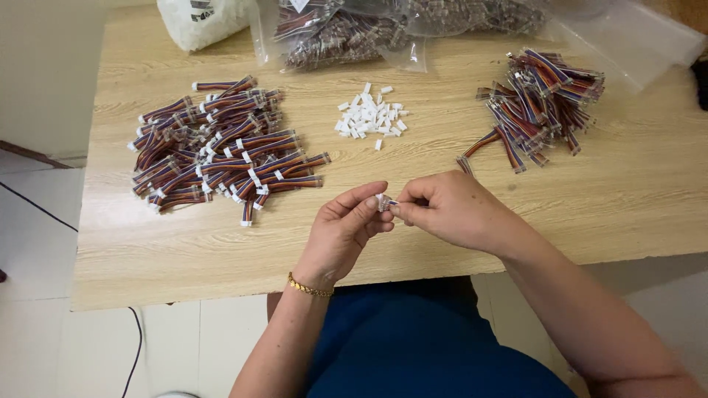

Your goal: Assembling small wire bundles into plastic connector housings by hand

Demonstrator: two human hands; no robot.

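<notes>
Item: small white connector housing (381,202), pinched between the fingertips of both hands, over the desk (442,243) close to its near edge, about midway along it. Left hand (345,230): thumb and forefinger closed on the housing from the left side. Right hand (453,211): fingers closed on a short multicoloured ribbon wire (391,203), of which only a stub shows, its end touching the housing. The two hands meet at this point; wire and housing lie roughly along the line from one hand to the other, parallel to the near edge. Neither hand is nearer; both share the piece. Surroundings: loose white housings in a heap (371,118) toward the far edge, straight ahead of the hands; a large pile of finished wires (217,147) toward the left edge; a smaller bundle of wires (540,103) toward the right far corner; clear bags of stock (346,33) along the far edge.
</notes>
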